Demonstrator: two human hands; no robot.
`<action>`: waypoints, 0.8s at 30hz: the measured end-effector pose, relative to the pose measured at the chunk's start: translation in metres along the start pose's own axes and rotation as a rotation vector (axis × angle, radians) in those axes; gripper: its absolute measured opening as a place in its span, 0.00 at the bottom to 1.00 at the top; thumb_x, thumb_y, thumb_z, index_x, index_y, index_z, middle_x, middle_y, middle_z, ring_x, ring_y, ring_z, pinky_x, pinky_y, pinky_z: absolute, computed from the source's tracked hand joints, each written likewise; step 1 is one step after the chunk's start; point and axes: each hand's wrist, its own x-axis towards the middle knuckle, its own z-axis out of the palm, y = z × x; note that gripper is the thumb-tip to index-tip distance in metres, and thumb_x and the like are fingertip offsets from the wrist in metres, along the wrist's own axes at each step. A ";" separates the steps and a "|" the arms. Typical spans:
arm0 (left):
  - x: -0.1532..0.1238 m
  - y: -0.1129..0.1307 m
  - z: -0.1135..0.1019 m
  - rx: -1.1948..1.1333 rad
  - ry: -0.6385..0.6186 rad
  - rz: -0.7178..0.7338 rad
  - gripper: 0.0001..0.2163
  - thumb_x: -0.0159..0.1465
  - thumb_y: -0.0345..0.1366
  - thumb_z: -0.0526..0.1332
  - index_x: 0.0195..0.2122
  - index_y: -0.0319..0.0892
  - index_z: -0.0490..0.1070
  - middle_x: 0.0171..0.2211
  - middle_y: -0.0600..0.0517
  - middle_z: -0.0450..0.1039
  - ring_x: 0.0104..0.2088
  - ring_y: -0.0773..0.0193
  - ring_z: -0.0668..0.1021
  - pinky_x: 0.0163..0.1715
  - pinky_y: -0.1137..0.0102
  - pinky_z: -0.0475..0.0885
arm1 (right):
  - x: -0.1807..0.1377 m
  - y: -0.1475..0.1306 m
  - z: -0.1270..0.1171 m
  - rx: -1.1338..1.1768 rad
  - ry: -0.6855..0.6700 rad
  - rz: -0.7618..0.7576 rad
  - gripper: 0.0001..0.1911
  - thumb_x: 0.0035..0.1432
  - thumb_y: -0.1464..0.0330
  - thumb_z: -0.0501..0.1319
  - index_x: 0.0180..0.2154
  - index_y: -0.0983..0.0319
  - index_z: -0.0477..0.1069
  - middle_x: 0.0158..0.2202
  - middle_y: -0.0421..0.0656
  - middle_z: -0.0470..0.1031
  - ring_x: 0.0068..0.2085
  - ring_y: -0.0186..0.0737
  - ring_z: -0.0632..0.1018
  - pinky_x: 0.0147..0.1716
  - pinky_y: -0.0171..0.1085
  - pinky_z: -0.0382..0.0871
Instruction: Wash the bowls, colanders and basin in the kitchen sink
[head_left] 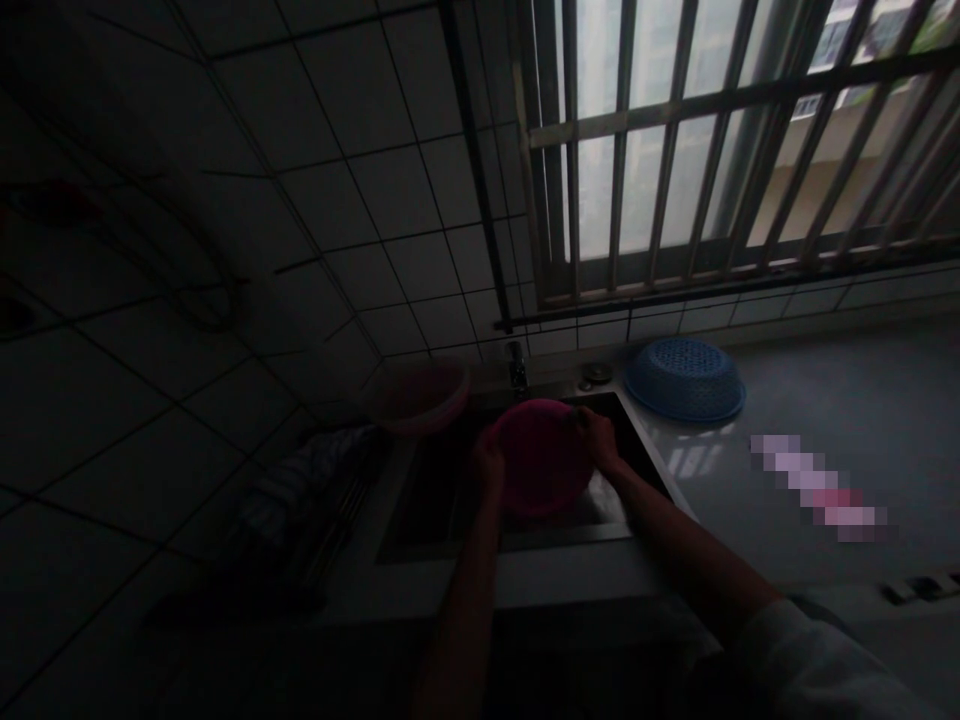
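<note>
Both my hands grip a pink basin (541, 462) over the steel sink (427, 490), in dim light. My left hand (490, 464) is closed on the basin's left rim. On the far right side of the rim, my right hand (598, 440) is closed as well, and something small and dark shows by its fingers. The basin looks tilted toward me; what lies inside it, if anything, is too dark to make out. Behind the basin stands the tap (517, 366).
An upturned blue basket (685, 380) rests on the white counter (720, 470) right of the sink. A pale pinkish bowl (420, 397) sits at the sink's back left corner. Striped cloth (300, 480) lies at the left. A barred window (675, 140) is above the counter.
</note>
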 end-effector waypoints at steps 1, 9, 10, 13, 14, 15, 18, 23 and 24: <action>-0.002 0.003 0.002 0.035 -0.009 0.047 0.20 0.69 0.29 0.61 0.62 0.41 0.77 0.62 0.39 0.78 0.62 0.51 0.80 0.65 0.57 0.72 | -0.002 -0.005 0.003 -0.015 -0.028 -0.055 0.18 0.68 0.73 0.57 0.53 0.59 0.80 0.47 0.48 0.86 0.46 0.46 0.85 0.45 0.36 0.74; -0.011 0.019 0.004 0.013 -0.226 0.238 0.20 0.69 0.26 0.58 0.54 0.51 0.82 0.56 0.51 0.83 0.57 0.59 0.82 0.64 0.60 0.73 | -0.009 -0.036 0.020 0.018 -0.119 -0.393 0.20 0.70 0.74 0.56 0.57 0.56 0.79 0.57 0.46 0.83 0.53 0.43 0.84 0.51 0.36 0.74; -0.009 0.015 0.003 -0.008 -0.186 0.171 0.19 0.69 0.26 0.57 0.54 0.49 0.83 0.55 0.50 0.84 0.55 0.58 0.83 0.61 0.61 0.75 | -0.006 -0.031 0.017 0.034 -0.085 -0.329 0.20 0.70 0.74 0.56 0.56 0.57 0.79 0.55 0.46 0.84 0.51 0.44 0.84 0.50 0.36 0.75; 0.000 0.001 0.000 -0.074 -0.033 -0.003 0.17 0.71 0.30 0.55 0.53 0.41 0.82 0.52 0.43 0.85 0.51 0.54 0.85 0.55 0.60 0.79 | 0.002 -0.008 0.005 0.064 0.013 -0.101 0.17 0.70 0.71 0.58 0.55 0.60 0.79 0.48 0.49 0.86 0.47 0.48 0.86 0.45 0.37 0.75; 0.001 -0.002 0.000 -0.077 -0.012 -0.033 0.16 0.72 0.32 0.55 0.53 0.40 0.82 0.52 0.42 0.84 0.51 0.53 0.85 0.54 0.59 0.79 | 0.003 -0.002 0.002 0.065 0.028 -0.049 0.16 0.69 0.69 0.59 0.54 0.60 0.80 0.46 0.50 0.86 0.46 0.49 0.86 0.44 0.37 0.75; 0.002 -0.003 0.000 -0.065 -0.006 -0.041 0.16 0.72 0.32 0.56 0.54 0.40 0.81 0.52 0.42 0.84 0.52 0.53 0.85 0.54 0.59 0.79 | 0.004 0.002 0.001 0.062 0.030 -0.020 0.15 0.69 0.69 0.60 0.53 0.60 0.80 0.46 0.50 0.86 0.46 0.49 0.86 0.43 0.37 0.75; -0.002 0.003 0.004 0.026 -0.033 0.042 0.19 0.69 0.31 0.60 0.60 0.43 0.78 0.58 0.42 0.81 0.58 0.52 0.82 0.60 0.59 0.75 | 0.001 0.000 0.004 0.035 -0.010 -0.062 0.16 0.69 0.71 0.58 0.53 0.58 0.80 0.47 0.48 0.86 0.46 0.47 0.85 0.43 0.35 0.74; -0.013 0.023 0.007 0.064 -0.248 0.286 0.19 0.69 0.28 0.59 0.57 0.50 0.81 0.60 0.49 0.80 0.61 0.57 0.80 0.66 0.61 0.71 | -0.011 -0.034 0.022 -0.001 -0.155 -0.369 0.20 0.69 0.75 0.56 0.55 0.55 0.80 0.54 0.44 0.84 0.50 0.43 0.84 0.50 0.35 0.75; -0.013 0.023 0.006 0.055 -0.274 0.303 0.19 0.70 0.28 0.58 0.55 0.51 0.82 0.59 0.51 0.81 0.60 0.58 0.81 0.66 0.61 0.71 | -0.012 -0.038 0.023 0.001 -0.165 -0.399 0.20 0.69 0.75 0.56 0.55 0.55 0.80 0.55 0.44 0.84 0.51 0.43 0.84 0.51 0.35 0.75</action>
